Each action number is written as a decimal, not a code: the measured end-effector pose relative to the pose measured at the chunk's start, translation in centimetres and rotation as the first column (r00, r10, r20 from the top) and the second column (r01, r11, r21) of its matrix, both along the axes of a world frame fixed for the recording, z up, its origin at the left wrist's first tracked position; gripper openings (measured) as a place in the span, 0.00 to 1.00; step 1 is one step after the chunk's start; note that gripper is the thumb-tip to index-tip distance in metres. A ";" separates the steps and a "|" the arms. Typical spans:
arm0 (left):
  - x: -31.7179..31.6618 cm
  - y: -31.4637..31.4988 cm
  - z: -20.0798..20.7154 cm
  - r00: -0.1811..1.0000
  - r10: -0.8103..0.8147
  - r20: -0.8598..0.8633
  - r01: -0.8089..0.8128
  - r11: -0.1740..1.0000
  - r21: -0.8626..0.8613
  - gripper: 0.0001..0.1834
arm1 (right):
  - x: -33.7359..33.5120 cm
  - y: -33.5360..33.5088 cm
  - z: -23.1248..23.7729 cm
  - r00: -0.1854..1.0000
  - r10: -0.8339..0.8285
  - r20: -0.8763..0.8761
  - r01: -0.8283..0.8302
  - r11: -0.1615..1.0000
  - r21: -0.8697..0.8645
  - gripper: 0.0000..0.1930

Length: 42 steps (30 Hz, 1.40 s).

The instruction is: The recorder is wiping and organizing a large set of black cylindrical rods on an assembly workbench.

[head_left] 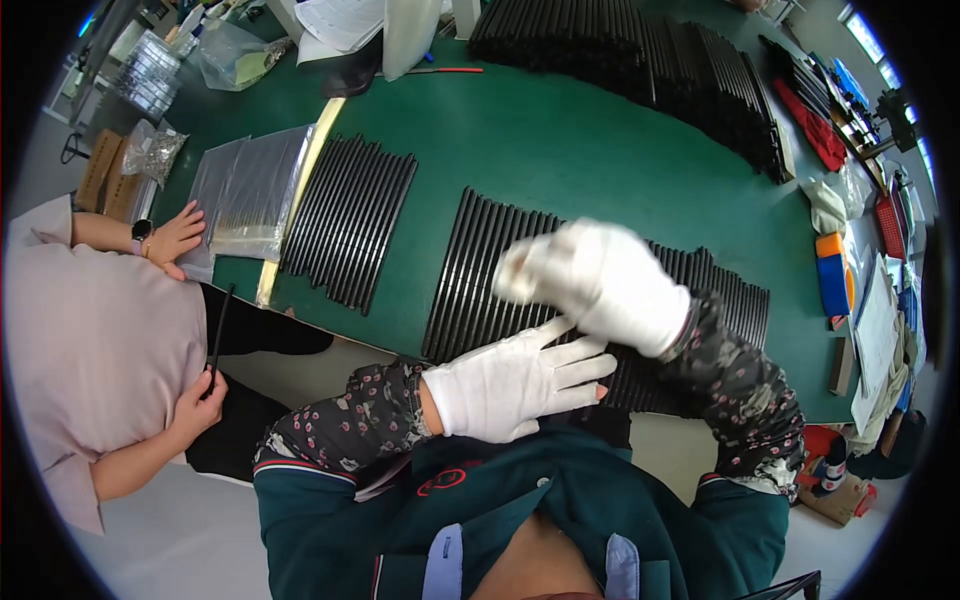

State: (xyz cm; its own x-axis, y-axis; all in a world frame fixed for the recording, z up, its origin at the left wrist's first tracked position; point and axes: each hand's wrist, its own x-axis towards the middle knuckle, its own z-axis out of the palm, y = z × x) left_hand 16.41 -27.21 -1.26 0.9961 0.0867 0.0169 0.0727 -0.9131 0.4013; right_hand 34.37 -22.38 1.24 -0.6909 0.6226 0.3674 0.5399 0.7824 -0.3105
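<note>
A wide row of black rods [462, 280] lies side by side on the green table in front of me. My left hand [515, 385], in a white glove, rests at the near ends of these rods with its fingers spread. Above the middle of the row is my right hand [605, 285], also white-gloved and smeared by motion. Its fingers look bent, but the blur hides whether anything is in them. Part of the row is covered by my hands and right forearm.
To the left lies a smaller row of black rods [350, 220], beside a yellow strip [318, 160] and clear plastic bags [262, 190]. A co-worker's hand [178, 240] rests by the bags; their other hand [200, 405] holds a thin black rod. Large rod stacks [600, 50] line the back.
</note>
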 end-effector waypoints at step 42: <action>0.7 9.7 -1.7 0.967 0.254 0.013 -0.244 0.910 0.334 0.32 | -4.2 -8.8 -1.3 0.919 0.379 0.114 -0.364 0.922 -0.133 0.07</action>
State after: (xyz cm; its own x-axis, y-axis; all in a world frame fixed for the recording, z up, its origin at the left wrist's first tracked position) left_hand 17.06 -17.53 -2.93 0.9434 0.3267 0.0576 0.3223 -0.9437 0.0741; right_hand 30.20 -31.17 -0.07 -0.9180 0.3421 0.2006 0.2596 0.9008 -0.3482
